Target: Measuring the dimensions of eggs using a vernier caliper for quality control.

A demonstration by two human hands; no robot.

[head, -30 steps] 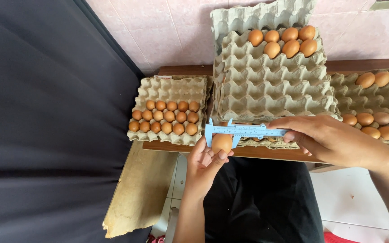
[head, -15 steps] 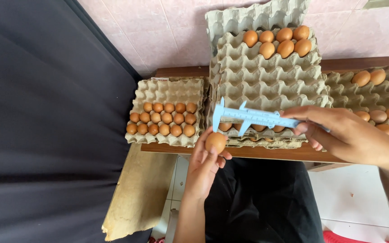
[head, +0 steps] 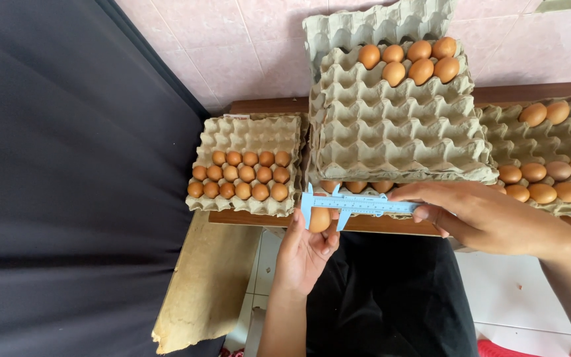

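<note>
Here the left hand (head: 306, 248) fingers pinch a brown egg (head: 319, 219) between blue caliper (head: 358, 204) prongs, right hand (head: 480, 215) fingers gripping its beam.

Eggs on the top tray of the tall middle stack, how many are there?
7: four eggs along the far row, three just nearer, toward the right corner. None seem hidden.

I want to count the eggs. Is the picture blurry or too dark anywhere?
Head view: even daylight, sharp on the brown egg, blue caliper and left egg tray; no glare; only the black cloth at left is dark; the edges bend slightly.
</note>
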